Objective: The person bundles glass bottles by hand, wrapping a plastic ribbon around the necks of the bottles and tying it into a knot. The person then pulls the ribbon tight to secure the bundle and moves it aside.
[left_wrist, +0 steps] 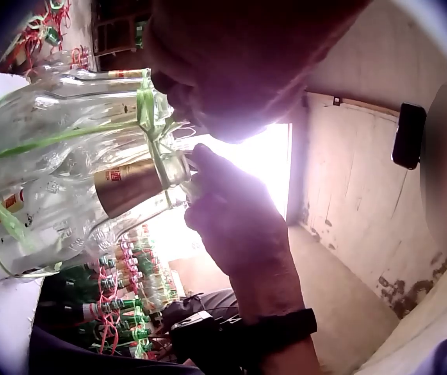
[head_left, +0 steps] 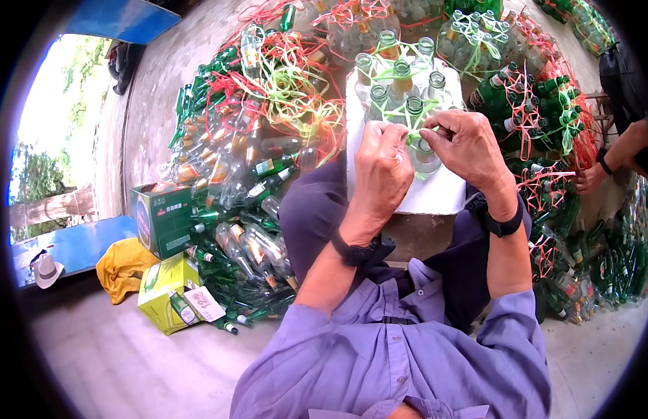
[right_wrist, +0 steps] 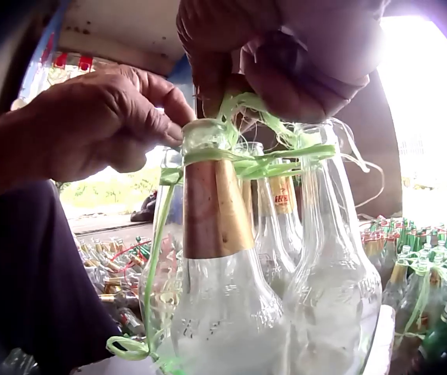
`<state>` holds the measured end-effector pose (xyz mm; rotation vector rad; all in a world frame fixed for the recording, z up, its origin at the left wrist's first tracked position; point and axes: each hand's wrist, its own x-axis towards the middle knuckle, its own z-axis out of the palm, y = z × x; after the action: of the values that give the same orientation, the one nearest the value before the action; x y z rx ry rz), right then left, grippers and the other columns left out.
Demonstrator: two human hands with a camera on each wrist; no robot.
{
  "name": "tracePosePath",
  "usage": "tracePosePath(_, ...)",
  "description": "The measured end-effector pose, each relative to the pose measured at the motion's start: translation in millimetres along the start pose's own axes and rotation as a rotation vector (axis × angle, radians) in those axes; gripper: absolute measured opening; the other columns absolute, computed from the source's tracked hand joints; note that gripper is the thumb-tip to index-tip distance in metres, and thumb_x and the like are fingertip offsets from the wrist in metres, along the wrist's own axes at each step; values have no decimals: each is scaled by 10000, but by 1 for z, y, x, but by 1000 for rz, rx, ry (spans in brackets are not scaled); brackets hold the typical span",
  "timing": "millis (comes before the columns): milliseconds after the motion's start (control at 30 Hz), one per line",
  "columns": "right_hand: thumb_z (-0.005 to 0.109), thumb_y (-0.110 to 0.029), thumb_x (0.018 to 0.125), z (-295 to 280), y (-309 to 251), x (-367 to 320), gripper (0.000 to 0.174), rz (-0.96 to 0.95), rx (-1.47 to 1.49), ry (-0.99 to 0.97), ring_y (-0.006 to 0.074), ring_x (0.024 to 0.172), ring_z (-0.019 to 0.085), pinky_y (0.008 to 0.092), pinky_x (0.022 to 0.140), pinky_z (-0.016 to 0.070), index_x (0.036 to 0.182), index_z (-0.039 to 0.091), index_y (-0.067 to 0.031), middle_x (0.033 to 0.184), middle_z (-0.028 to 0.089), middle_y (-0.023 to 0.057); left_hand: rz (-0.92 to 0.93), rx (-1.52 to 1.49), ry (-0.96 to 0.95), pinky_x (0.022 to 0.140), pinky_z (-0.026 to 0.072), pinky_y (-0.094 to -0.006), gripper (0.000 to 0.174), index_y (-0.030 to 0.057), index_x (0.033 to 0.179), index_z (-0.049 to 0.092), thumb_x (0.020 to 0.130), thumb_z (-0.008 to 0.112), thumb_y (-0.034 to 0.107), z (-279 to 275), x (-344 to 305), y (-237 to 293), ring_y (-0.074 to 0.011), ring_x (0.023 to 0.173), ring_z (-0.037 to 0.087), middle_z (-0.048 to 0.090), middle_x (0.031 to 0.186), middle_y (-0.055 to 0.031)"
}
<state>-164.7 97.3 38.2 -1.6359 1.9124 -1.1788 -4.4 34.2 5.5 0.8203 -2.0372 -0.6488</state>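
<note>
Several clear glass bottles point(head_left: 401, 84) stand upright in a cluster on a white board point(head_left: 436, 199) at the person's lap. Light green plastic strap point(right_wrist: 290, 162) runs around their necks, and a knotted bit lies between the two hands. The left hand point(head_left: 381, 167) pinches the strap at the near bottle necks, thumb against curled fingers. Opposite it, the right hand point(head_left: 470, 143) holds the strap between thumb and forefinger. In the right wrist view, the left fingertips point(right_wrist: 175, 129) are right at the mouth of a gold-labelled bottle point(right_wrist: 215, 211). Loose strap ends trail beside the right hand.
Heaped loose bottles point(head_left: 226, 174) lie at left under tangled red and green strap point(head_left: 289, 91). Strapped green bottles point(head_left: 526, 105) stand at right, near another person's arm point(head_left: 617, 153). A green carton point(head_left: 163, 220) and a yellow-green box point(head_left: 167, 293) sit at left.
</note>
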Motion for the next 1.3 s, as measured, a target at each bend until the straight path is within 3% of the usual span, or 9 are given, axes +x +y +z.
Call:
tracePosePath(167, 773, -91, 790, -8, -2, -5, 139, 60, 5, -33, 313, 637, 666, 360, 615, 520, 884, 729, 0, 732, 666, 182, 26, -55, 11, 715, 519, -391, 128, -2, 935, 668, 834, 660, -81, 2, -4, 4, -325, 803, 639, 629, 868, -155)
tracePosePath(267, 778, -93, 777, -12, -1, -6, 148, 85, -17, -58, 321, 690, 679, 367, 659, 532, 887, 735, -4, 780, 686, 175, 86, -81, 39, 629, 481, -314, 120, 12, 936, 654, 858, 656, -79, 6, -12, 3, -210, 709, 619, 633, 826, -89)
tracePosePath(333, 772, -93, 776, -11, 2, -7, 139, 41, -51, -40, 321, 713, 681, 378, 679, 536, 885, 740, -12, 799, 690, 165, -374, -426, -68, 549, 384, -220, 128, 40, 933, 632, 886, 650, -77, 2, -12, 2, -58, 636, 537, 614, 813, -1)
tracePosePath(433, 756, -100, 782, -8, 7, -8, 121, -38, -126, 5, 324, 742, 680, 401, 706, 539, 880, 747, -29, 816, 692, 146, -557, -689, -90, 524, 301, -170, 156, 67, 923, 608, 898, 646, -82, -8, -9, 8, 30, 627, 456, 584, 821, 55)
tracePosePath(667, 733, -184, 812, 5, 13, -6, 116, -82, -341, 132, 315, 718, 671, 414, 660, 529, 802, 726, -69, 770, 670, 117, -565, -896, 2, 527, 319, -166, 170, 69, 899, 600, 888, 639, -96, 0, -14, 1, 19, 617, 457, 607, 881, 33)
tracePosePath(833, 769, -173, 788, 7, 6, -2, 111, -62, -524, 131, 300, 684, 659, 405, 622, 512, 828, 753, -72, 754, 659, 105, -546, -835, 3, 530, 290, -183, 155, 76, 873, 588, 889, 630, -73, -1, -12, 4, 19, 595, 421, 506, 704, 81)
tracePosePath(900, 770, -189, 791, 3, 3, -1, 121, -68, -520, 123, 300, 683, 659, 408, 618, 510, 831, 753, -76, 761, 661, 105, -538, -823, -10, 550, 312, -172, 169, 74, 875, 591, 882, 634, -90, -2, -12, 1, 18, 617, 434, 554, 809, 58)
tracePosePath(1067, 759, -273, 805, -14, -13, 0, 198, -57, -584, -53, 321, 738, 676, 444, 674, 517, 758, 723, -84, 786, 667, 114, -497, -853, -16, 559, 320, -163, 177, 72, 875, 591, 881, 632, -100, -1, -13, -3, 23, 626, 435, 598, 915, 40)
tracePosePath(1300, 712, -163, 806, -25, -11, 6, 137, -140, -647, -133, 337, 793, 658, 456, 699, 493, 730, 676, -54, 847, 622, 136, -511, -804, -48, 573, 357, -192, 153, 51, 880, 587, 879, 604, -101, -2, -12, -3, 0, 626, 450, 553, 803, 43)
